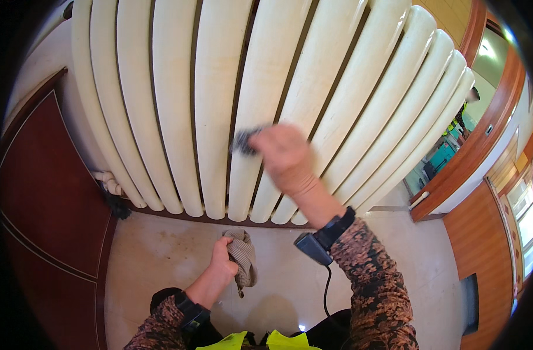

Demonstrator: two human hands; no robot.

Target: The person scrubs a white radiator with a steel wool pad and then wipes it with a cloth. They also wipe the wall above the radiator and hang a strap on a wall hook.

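Observation:
A cream-coloured column radiator (218, 87) fills the view before me, its rounded vertical tubes parted by dark gaps. My right hand (288, 153) grips a dark grey scouring pad (247, 141), blurred, against the lower part of a middle tube. Lower down, above the floor, my left hand (225, 260) holds a bunched striped cloth (244, 258) that hangs from the fingers. Each wrist wears a black strapped device, and a cable runs down from the device on the right wrist (321, 247).
A dark red cabinet (52, 183) stands close on the left, beside a pipe fitting (109, 181). Tiled floor (170, 249) shows brown marks. At right are a wooden door frame (481, 135), a person (461, 113) beyond the doorway, and a wooden panel (481, 236).

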